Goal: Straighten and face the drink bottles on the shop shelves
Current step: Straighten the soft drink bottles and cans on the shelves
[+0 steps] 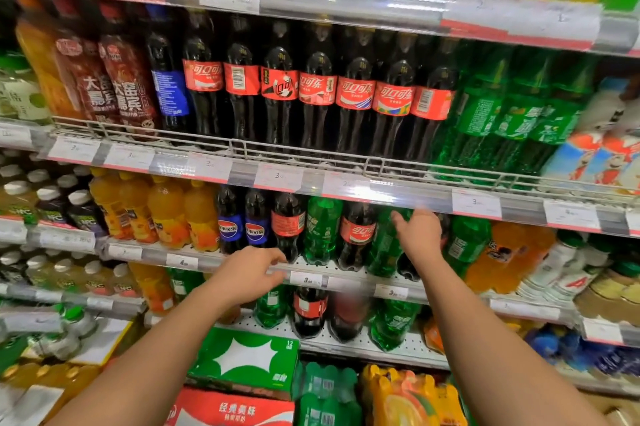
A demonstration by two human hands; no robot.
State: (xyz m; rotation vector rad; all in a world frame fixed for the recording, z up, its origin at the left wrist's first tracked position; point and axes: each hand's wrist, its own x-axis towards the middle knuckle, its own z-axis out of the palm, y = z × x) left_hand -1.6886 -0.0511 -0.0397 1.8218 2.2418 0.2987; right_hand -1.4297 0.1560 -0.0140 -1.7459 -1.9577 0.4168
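Shop shelves (346, 183) packed with drinks, price tags along the rails. Orange juice bottles (166, 214) at left of the middle shelf. Left hand (251, 273) hovers by a cola bottle (288, 225), fingers loosely bent, holding nothing. Right hand (420, 235) reaches to a green soda bottle (388, 245), fingers spread around it; grip contact unclear.

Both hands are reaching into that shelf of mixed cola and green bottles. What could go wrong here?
The right hand is in among tightly packed green bottles and could knock a neighbour over. This shelf edge shows no wire guard, so a tipped cola bottle might roll off. The left hand could dislodge the price tag.
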